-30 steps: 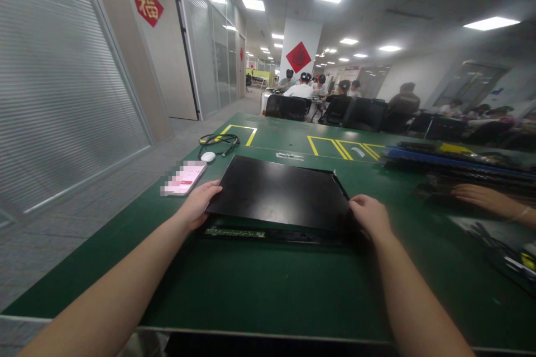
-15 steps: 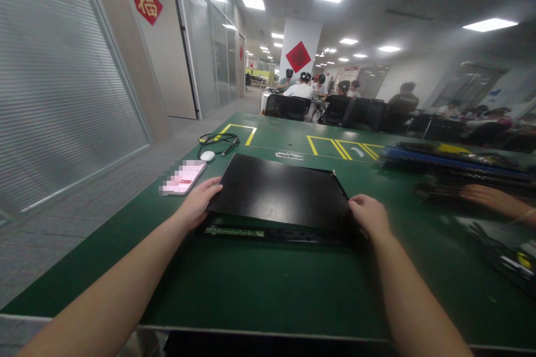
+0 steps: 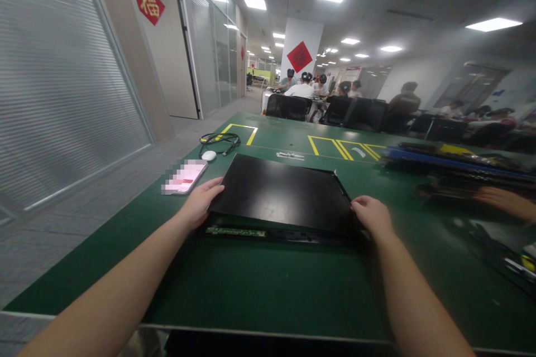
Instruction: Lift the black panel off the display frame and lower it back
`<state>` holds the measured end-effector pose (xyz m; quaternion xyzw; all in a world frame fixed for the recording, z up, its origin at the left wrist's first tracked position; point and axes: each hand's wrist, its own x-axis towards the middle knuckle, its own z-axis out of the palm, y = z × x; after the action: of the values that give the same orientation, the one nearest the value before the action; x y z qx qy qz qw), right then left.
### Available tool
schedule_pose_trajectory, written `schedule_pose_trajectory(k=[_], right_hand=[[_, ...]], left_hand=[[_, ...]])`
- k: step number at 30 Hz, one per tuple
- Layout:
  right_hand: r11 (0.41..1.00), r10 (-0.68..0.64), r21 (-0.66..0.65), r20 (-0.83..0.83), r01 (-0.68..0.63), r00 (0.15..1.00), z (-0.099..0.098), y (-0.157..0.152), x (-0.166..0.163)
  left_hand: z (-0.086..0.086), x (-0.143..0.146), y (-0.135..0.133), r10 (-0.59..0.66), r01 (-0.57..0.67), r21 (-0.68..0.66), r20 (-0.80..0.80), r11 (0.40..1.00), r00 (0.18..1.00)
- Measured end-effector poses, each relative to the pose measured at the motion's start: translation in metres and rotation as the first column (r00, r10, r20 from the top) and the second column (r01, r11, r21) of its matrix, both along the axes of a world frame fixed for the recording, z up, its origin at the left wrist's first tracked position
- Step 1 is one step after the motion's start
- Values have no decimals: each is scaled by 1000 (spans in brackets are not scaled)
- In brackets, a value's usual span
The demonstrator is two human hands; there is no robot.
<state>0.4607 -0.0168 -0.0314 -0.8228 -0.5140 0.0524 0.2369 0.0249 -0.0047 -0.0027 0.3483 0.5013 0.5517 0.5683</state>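
A flat black display panel lies tilted over a dark frame, in front of me on the green table. My left hand grips the panel's left edge, thumb on top and the other fingers partly hidden behind it. At the right edge my right hand is closed, its fingertips pinching the side where panel and frame meet. A green circuit board shows in the gap along the frame's near side. The panel's far right corner sits slightly inside the frame's rim.
Left of the panel lie a phone, a white round object and a coiled black cable. Stacked dark parts with a blue edge stand on the right. Another person's hand, blurred, is beside them. Yellow tape marks the table's far side.
My hands and the panel hold almost the same pose, while the whole view shifts slightly. The other person's hand at the right has moved a little to the right.
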Motion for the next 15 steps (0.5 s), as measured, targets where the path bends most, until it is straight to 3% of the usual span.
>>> schedule_pose_trajectory(k=[15], right_hand=[[1000,12,5,43,-12,999,3,-3,-6]], left_hand=[[0,-2,0,-43,43,-5,20,999,999]])
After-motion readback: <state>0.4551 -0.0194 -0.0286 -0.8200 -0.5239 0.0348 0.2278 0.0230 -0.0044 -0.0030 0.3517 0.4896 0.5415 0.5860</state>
